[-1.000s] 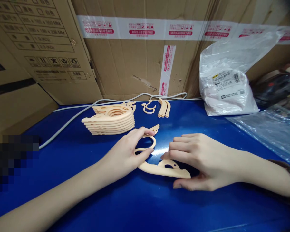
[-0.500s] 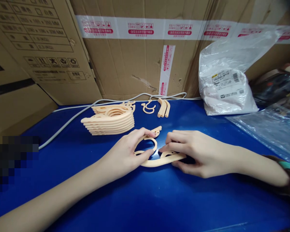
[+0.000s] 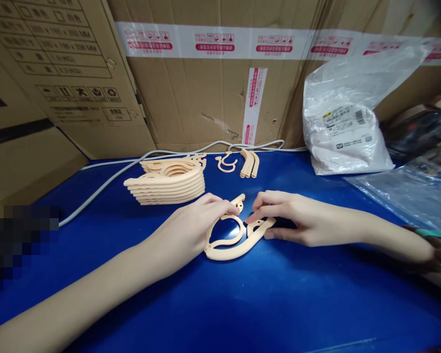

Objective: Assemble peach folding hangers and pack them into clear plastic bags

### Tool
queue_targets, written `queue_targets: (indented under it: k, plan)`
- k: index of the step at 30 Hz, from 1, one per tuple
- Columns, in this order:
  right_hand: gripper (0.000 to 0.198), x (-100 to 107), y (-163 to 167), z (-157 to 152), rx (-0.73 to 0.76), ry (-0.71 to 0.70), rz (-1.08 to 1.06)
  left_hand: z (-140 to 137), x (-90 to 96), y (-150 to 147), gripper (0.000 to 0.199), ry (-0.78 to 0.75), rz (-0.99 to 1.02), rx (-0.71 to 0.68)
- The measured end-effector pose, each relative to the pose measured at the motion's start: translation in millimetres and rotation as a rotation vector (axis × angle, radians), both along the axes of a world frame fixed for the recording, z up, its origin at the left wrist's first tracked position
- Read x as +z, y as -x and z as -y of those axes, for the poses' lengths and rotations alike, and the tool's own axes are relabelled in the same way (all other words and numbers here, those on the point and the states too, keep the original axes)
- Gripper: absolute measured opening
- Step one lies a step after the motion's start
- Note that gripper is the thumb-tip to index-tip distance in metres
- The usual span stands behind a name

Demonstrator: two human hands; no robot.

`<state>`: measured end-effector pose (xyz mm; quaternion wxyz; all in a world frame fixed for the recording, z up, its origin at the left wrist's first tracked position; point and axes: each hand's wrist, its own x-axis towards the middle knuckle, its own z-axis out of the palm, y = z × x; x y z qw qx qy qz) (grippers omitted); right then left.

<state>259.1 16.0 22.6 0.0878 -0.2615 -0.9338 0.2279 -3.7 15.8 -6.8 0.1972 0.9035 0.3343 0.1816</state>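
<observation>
A cream plastic folding hanger (image 3: 230, 252) lies low over the blue tabletop between my hands, its curved hook turned inward and its two arms folded round. My left hand (image 3: 196, 223) grips the hanger's left side, fingers over the far arm near its tip; the thumb is hidden. Holding the near arm's right end, my right hand (image 3: 292, 218) has its thumb on the outer edge and a fingertip by the inner side. Farther back on the left is a stack of folded hangers (image 3: 167, 191) in the same cream colour.
Loose hook pieces (image 3: 227, 164) and several curved hanger arms (image 3: 249, 164) lie at the back. A grey cable (image 3: 106, 191) runs along the cardboard boxes (image 3: 206, 98). A white plastic bag (image 3: 347, 132) stands back right, beside clear plastic wrap (image 3: 407, 191).
The hanger's right end has swung up and away from me, and the hanger is tilted. My right hand has shifted slightly back and left with it; my left thumb has left the hook.
</observation>
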Motion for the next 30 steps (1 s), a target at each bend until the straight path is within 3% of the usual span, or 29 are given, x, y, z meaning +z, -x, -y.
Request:
queue_targets:
  k: [10,15,19,25,30]
  plan:
    - [0.033,-3,-3,-2,-0.038,-0.087,-0.022,6,10.7,-1,0.046,-0.1,-0.035,-0.092]
    - [0.039,-6,-3,-2,-0.144,-0.257,-0.024,12,11.3,-6,0.045,-0.157,-0.034,-0.12]
    - [0.033,-8,-2,0,-0.227,-0.343,0.014,16,12.3,-8,0.048,-0.154,-0.057,-0.1]
    - [0.018,0,3,8,-0.181,-0.219,-0.025,18,9.8,-4,0.062,-0.11,-0.076,-0.081]
    - [0.032,0,9,15,-0.049,-0.037,-0.033,16,9.8,-4,0.069,-0.076,-0.097,-0.055]
